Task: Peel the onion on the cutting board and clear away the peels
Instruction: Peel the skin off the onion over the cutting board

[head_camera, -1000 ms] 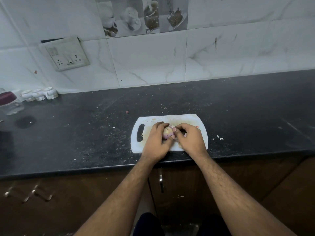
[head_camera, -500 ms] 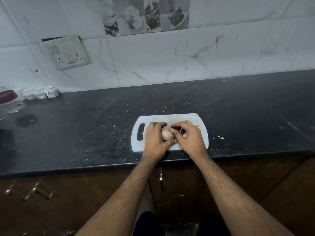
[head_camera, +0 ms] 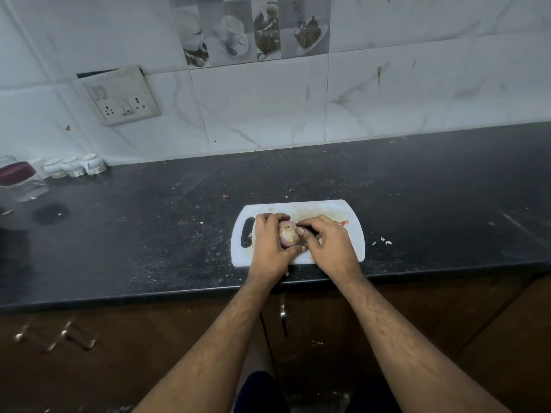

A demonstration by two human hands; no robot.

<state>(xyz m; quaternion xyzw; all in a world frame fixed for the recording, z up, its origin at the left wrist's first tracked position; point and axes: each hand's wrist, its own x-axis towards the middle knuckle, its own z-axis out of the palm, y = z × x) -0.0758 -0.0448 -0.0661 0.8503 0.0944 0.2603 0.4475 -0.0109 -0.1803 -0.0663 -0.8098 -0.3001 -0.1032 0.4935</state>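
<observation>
While the small pale-purple onion (head_camera: pixel 288 236) sat over the middle of the white plastic cutting board (head_camera: pixel 354 251), the left hand (head_camera: pixel 269 247) cupped it and the right hand (head_camera: pixel 329 244) pinched skin at its side. Peeling well probably meant steadying it and pulling thin strips. Counted: one onion, one board near the black counter's (head_camera: pixel 149 234) front edge, three small white cups (head_camera: pixel 73 166).

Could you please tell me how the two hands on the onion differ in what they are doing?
The left hand wraps its fingers around the small purple onion, steadying it; the right hand only pinches at the onion's top with its fingertips. The left hand sits near the white plastic cutting board's handle slot, the right nearer its opposite end. Both are above the board.
</observation>
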